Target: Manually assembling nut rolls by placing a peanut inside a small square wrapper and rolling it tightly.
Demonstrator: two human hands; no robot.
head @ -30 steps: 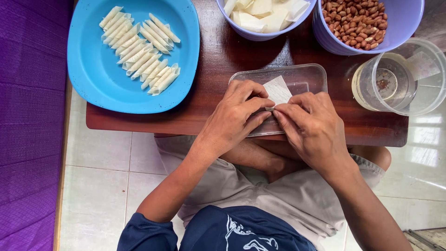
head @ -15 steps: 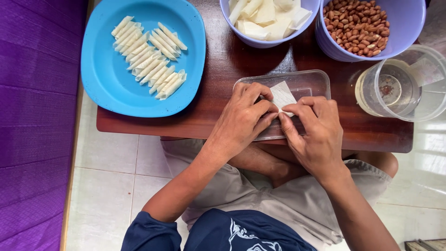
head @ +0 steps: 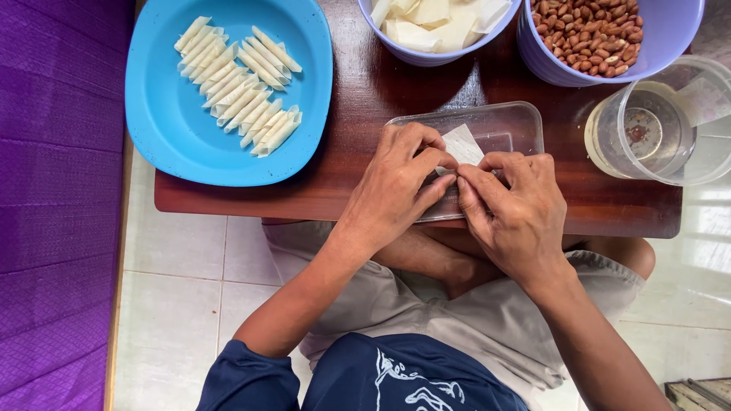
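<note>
Both hands meet at frame centre over a clear tray [head: 502, 125] on the worktop [head: 365, 99]: left hand [head: 396, 190] and right hand [head: 518, 209], each grip pinched closed on a white wrapper [head: 461, 143].

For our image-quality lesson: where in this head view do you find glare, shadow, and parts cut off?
Head view: sharp overall; glare whitens the floor tiles at right; bowls cast dark shadows on the wooden table; peanut bowl and wrapper bowl are cropped at top.
</note>
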